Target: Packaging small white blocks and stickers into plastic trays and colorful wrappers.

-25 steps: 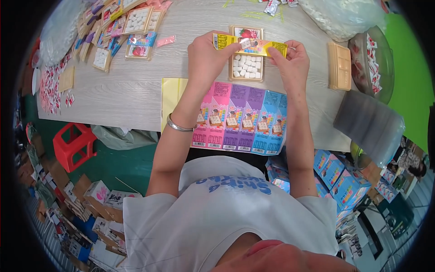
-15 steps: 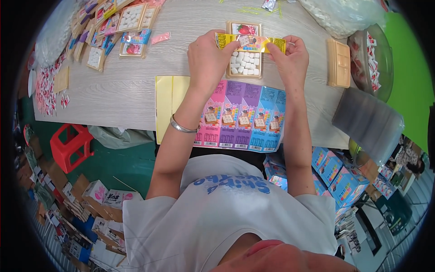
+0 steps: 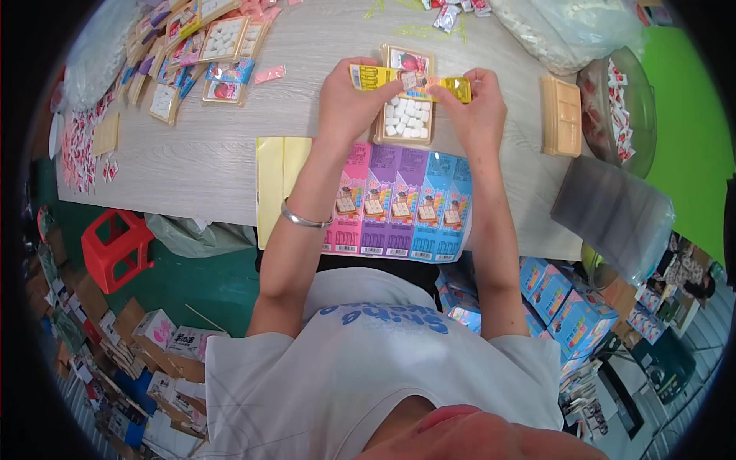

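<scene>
Head view: I have both hands, left hand (image 3: 349,100) and right hand (image 3: 477,107), pinching the yellow label strip (image 3: 399,79) over the tray of white candies (image 3: 405,115). Wrapping step, I judge; next needs even tension.

Single view only: your head camera, the left of the pair, looks steeply down from above your chest. Your forearms enter from the lower edge and reach up-frame to the grey table (image 3: 192,165), which fills the upper half at close range. Fisheye bends the table edge and blackens the corners. Floor clutter at the left rim is probably boxes; too distorted to confirm. No second view to compare.
</scene>
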